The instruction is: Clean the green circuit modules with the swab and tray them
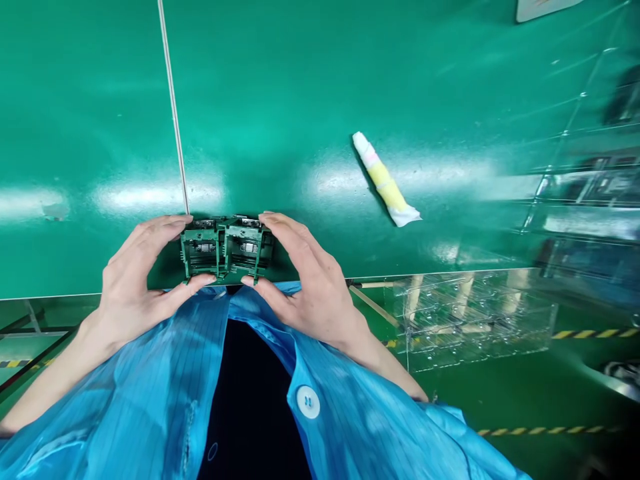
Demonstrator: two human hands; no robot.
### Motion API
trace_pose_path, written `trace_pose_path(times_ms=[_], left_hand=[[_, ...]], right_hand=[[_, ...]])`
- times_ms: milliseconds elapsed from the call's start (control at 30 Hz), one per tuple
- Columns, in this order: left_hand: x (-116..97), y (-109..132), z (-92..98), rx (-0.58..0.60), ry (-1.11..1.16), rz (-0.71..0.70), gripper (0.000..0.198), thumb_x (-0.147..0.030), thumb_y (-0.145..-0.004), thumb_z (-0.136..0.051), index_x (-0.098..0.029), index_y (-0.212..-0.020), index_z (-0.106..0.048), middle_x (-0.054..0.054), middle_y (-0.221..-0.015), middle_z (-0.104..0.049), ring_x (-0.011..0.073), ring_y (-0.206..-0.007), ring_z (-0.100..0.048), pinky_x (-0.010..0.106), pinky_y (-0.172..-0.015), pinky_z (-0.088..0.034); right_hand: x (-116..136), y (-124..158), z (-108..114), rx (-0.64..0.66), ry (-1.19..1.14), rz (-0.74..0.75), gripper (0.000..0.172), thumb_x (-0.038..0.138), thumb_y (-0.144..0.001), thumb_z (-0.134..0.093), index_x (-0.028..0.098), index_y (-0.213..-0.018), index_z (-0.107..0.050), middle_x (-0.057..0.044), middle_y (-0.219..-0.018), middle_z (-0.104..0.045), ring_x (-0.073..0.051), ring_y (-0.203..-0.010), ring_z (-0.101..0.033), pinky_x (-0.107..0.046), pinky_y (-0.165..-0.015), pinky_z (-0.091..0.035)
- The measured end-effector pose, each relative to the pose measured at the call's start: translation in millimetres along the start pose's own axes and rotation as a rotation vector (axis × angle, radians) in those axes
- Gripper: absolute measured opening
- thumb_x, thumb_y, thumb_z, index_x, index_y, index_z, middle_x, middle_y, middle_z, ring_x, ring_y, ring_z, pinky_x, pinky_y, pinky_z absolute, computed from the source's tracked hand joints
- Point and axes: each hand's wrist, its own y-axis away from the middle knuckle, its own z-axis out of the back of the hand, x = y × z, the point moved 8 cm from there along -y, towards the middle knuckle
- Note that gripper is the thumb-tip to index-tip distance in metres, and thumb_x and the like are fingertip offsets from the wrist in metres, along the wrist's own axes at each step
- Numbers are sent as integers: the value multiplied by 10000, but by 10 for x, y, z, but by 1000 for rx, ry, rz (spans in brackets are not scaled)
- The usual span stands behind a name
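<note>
Green frames (221, 248) sit side by side, gripped by the left hand (131, 280) at nine o'clock, right hand (319, 285) at three.

The fittings inside the green frames (245, 231) are too small for me to identify, and the fingertips of the left hand (133, 273) and right hand (317, 283) cover some of the frames' outer corners. I lose the counter (275, 100) past the left and top edges, and the top also cuts off a white object (543, 8). Toward my right edge, dark items (597, 180) smear into blur. The bottom edge crops the blue jacket (125, 400).
</note>
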Motion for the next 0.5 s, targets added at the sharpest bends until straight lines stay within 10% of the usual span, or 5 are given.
trace_pose_path(times_ms=[333, 500], left_hand=[[208, 52, -21, 10, 199, 225, 655, -470, -763, -825, -302, -1361, -617, 10, -1242, -715, 282, -1054, -696, 432, -1113, -514], [341, 118, -32, -101, 552, 418, 687, -255, -557, -966, -252, -1204, -734, 11, -1191, -737, 317, -1142, -660, 389, -1164, -461]], right_hand=[[-5, 57, 51, -18, -1, -16, 602, 329, -925, -656, 178, -1467, -442, -176, -1435, -585, -286, -1362, -561, -476, -1091, -555], [-3, 35, 78, -72, 20, 49, 627, 343, -914, -667, 166, -1468, -434, -175, -1430, -592, -277, -1367, -561, -434, -1118, -548]])
